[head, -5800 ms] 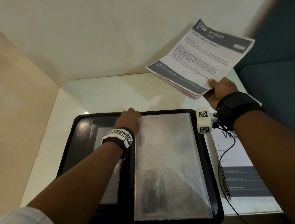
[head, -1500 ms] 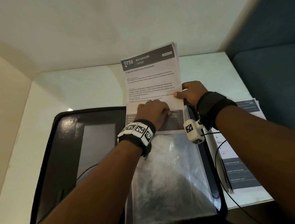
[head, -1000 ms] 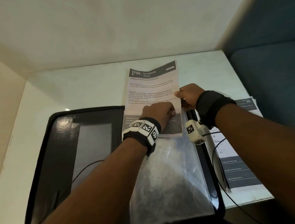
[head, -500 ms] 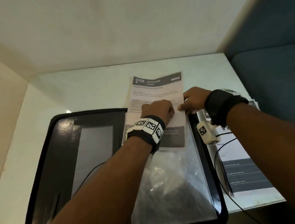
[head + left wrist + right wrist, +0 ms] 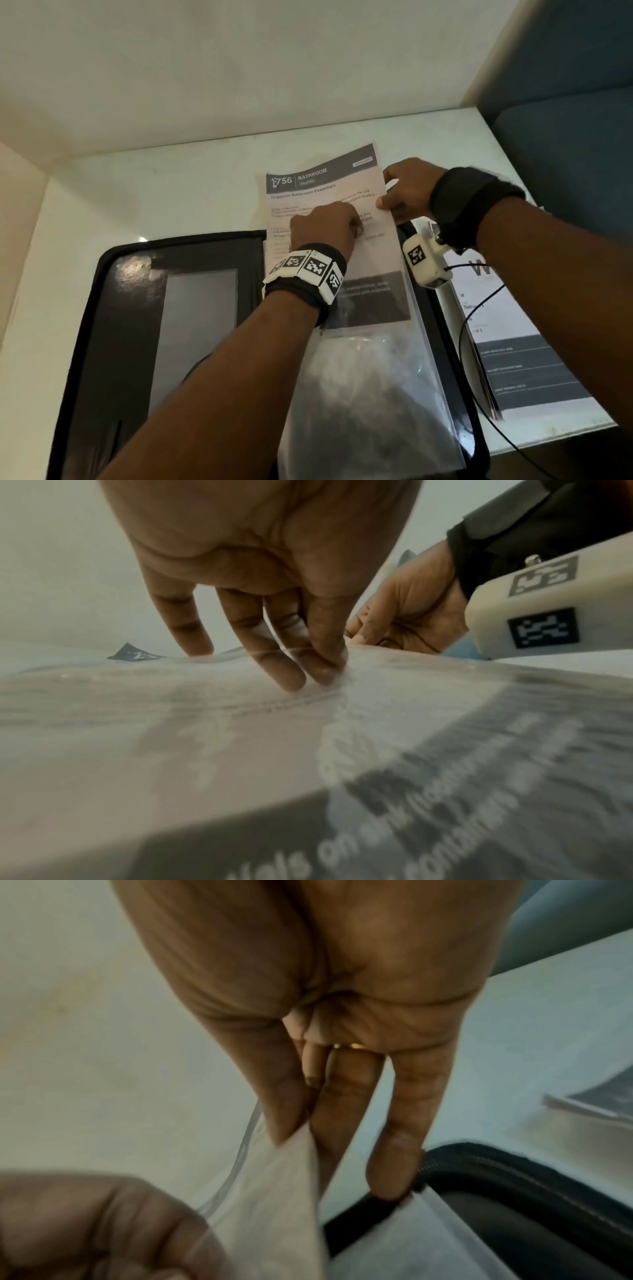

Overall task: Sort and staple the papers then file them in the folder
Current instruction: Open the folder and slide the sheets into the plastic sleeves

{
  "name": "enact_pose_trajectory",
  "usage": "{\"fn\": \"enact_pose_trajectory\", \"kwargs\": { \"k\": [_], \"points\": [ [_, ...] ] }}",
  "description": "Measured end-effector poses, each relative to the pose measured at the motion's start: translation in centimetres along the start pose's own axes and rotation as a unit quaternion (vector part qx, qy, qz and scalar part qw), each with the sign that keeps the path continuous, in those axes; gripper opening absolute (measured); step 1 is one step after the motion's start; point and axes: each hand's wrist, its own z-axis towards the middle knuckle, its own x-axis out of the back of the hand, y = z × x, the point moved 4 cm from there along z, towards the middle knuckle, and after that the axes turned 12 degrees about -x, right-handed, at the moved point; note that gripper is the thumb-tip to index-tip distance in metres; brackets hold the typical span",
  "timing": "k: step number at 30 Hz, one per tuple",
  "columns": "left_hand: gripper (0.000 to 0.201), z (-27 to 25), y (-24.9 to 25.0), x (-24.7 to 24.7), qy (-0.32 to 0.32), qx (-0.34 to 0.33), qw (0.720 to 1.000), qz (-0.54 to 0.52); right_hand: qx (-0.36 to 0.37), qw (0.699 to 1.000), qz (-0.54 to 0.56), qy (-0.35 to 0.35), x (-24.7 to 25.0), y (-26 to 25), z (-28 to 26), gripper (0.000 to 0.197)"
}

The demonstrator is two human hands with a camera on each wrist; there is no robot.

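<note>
Black zip-edged folder (image 5: 123, 342) lies open on the white table (image 5: 171, 192); left hand (image 5: 322, 226), fingers curled and pinching the mouth of the clear plastic sleeve (image 5: 370, 394), holds it open. The stapled white "Bathroom" paper set (image 5: 325, 192) sits roughly half inside, right hand (image 5: 407, 192) pinching its right edge. Judged: filing partly done; another printed paper stack (image 5: 520, 359) at far right remains unfiled.

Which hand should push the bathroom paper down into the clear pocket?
Probably the right hand: it pinches the bathroom paper by its free edge. The left hand pinches the clear pocket open.
</note>
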Motion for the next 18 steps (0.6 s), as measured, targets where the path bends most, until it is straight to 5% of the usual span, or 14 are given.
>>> {"fn": "enact_pose_trajectory", "kwargs": {
  "k": [5, 8, 13, 18],
  "points": [
    [0.009, 0.2, 0.1, 0.3, 0.003, 0.011, 1.0, -0.022, -0.011, 0.994, -0.106, -0.01, 0.0, -0.1, 0.0, 0.024],
    [0.012, -0.1, 0.3, -0.9, -0.053, 0.015, 0.998, -0.029, 0.008, 0.998, -0.047, 0.027, -0.7, -0.2, 1.2, 0.031],
    [0.022, -0.4, 0.3, -1.5, -0.101, 0.002, 0.995, -0.018, 0.066, 0.993, -0.002, 0.103, -0.6, -1.5, 2.8, 0.075],
    [0.012, -0.7, -1.6, -0.6, -0.114, 0.008, 0.993, 0.026, 0.109, 0.975, -0.101, 0.162, -0.8, -2.8, 3.2, 0.031]
  ]
}}
